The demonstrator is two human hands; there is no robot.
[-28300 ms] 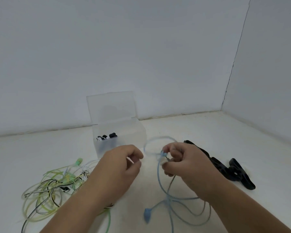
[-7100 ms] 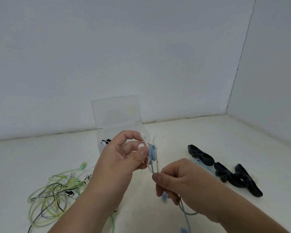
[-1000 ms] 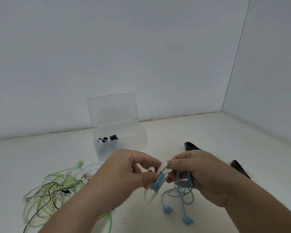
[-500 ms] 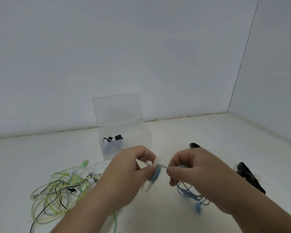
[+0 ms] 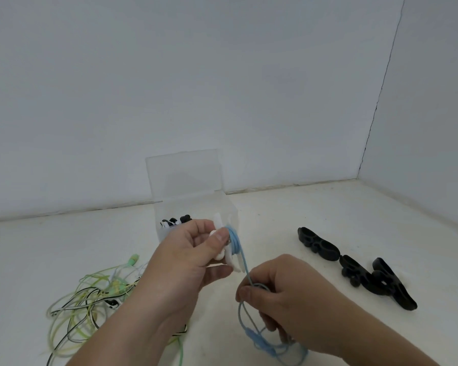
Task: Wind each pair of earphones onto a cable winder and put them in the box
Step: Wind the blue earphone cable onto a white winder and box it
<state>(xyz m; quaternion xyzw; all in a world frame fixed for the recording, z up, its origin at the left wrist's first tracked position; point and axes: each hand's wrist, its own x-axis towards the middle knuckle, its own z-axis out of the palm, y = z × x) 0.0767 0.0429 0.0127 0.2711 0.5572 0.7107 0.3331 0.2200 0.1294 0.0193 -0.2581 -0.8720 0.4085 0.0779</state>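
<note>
Pinching the white cable winder (image 5: 233, 261) between thumb and fingers, the left grip (image 5: 191, 252) is holding it near the open clear box (image 5: 196, 207); the right grip (image 5: 283, 291) is pinching the blue earphone cable (image 5: 234, 241), some turns lying round the winder.

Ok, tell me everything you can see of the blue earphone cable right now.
The blue earphone cable is thin, light blue and rubbery-looking. Several turns sit wound round the white winder, which the left hand grips. One strand runs down from it to the right hand, which pinches it. The rest hangs in loose loops below that hand, with a thicker blue piece on it.
</note>
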